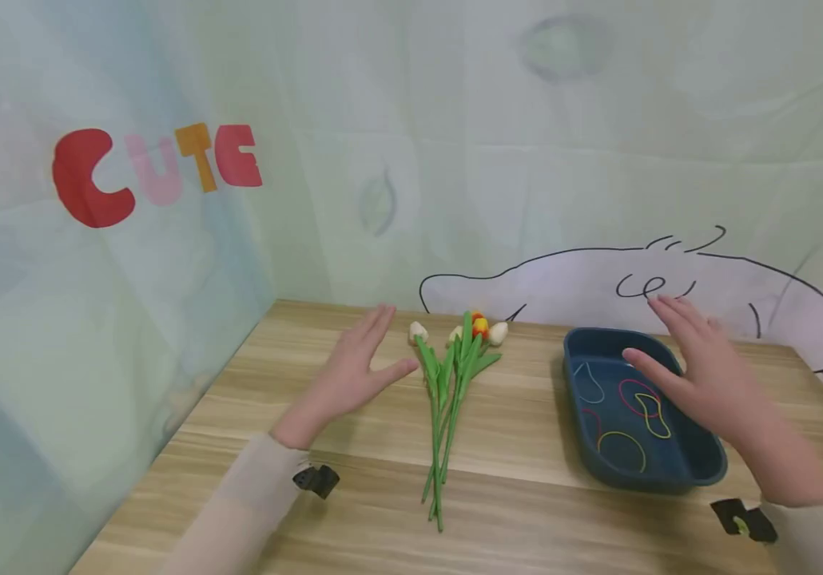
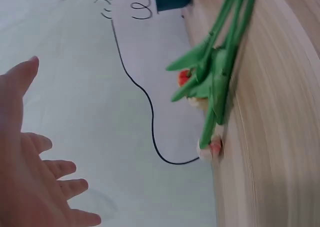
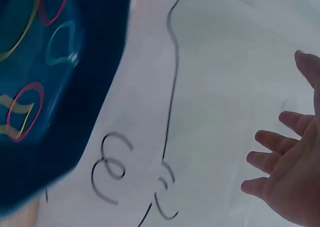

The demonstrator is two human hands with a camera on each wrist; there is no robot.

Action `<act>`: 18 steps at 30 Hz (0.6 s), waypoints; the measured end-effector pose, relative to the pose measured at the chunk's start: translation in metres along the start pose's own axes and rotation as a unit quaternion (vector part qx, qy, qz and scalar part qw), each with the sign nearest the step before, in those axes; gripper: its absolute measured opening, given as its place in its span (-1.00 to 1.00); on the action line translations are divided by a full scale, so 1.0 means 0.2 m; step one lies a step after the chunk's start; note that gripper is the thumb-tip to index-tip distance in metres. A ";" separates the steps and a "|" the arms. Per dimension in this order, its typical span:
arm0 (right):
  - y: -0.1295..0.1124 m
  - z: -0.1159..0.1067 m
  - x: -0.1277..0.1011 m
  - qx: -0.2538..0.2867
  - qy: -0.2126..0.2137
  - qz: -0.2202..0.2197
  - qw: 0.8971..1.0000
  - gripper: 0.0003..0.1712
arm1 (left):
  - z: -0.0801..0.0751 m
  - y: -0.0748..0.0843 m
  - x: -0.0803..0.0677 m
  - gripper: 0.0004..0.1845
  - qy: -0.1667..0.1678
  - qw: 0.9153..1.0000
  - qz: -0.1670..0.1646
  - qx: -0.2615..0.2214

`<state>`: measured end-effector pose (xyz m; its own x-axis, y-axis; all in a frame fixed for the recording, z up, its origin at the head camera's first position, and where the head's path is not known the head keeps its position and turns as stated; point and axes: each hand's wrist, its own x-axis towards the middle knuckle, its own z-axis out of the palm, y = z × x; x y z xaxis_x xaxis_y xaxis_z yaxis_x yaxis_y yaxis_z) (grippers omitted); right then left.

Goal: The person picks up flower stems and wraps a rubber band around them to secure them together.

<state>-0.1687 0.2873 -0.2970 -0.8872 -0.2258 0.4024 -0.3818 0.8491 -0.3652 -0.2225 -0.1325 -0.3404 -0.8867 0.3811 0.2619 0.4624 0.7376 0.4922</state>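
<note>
A loose bunch of artificial tulips [image 1: 447, 399] lies on the wooden table, its white and orange-yellow heads toward the back and green stems toward the front. Left of it, my left hand [image 1: 350, 371] is held up with straight fingers and thumb spread, holding nothing. On the right stands a dark blue tray [image 1: 685, 471] with several rubber bands [image 1: 622, 453] in pink, yellow and pale blue on its bottom. My right hand [image 1: 702, 379] hovers over the tray's right side, fingers extended and empty. In the right wrist view, the blue tray [image 3: 100, 52] appears beside the spread fingers.
The wooden table [image 1: 354, 511] ends at a cloth backdrop [image 1: 397, 160] at the back and left. Coloured letters [image 1: 95, 180] spelling CUTE and a line-drawn figure [image 1: 570, 275] decorate the cloth. A black wrist mount [image 1: 316, 481] sits at the left sleeve, another [image 1: 742, 521] at the right.
</note>
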 end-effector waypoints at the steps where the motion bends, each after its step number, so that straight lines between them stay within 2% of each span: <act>1: -0.03 0.01 0.01 0.015 0.002 0.004 1.000 -0.11 | 0.01 0.01 0.00 -0.04 0.004 1.000 -0.004 -0.023; 4: -0.11 0.04 0.04 0.046 0.005 0.016 0.999 -0.14 | 0.03 0.02 0.00 -0.06 0.009 0.996 -0.021 -0.089; 7: -0.19 0.10 0.08 0.069 0.014 0.021 0.997 -0.17 | 0.07 0.03 0.01 -0.07 0.011 0.990 -0.039 -0.133; 14: -0.33 0.27 0.15 0.125 0.016 0.031 0.992 -0.23 | 0.15 0.03 0.04 -0.12 0.013 0.979 -0.065 -0.193; 18: -0.39 0.38 0.18 0.169 0.002 0.050 0.984 -0.26 | 0.21 0.03 0.05 -0.13 0.007 0.967 -0.089 -0.238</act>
<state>-0.1916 0.1771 -0.3177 -0.9238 -0.1471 0.3536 -0.3582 0.6588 -0.6615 -0.2295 -0.1010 -0.3695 -0.9538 0.2616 0.1480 0.2559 0.4485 0.8564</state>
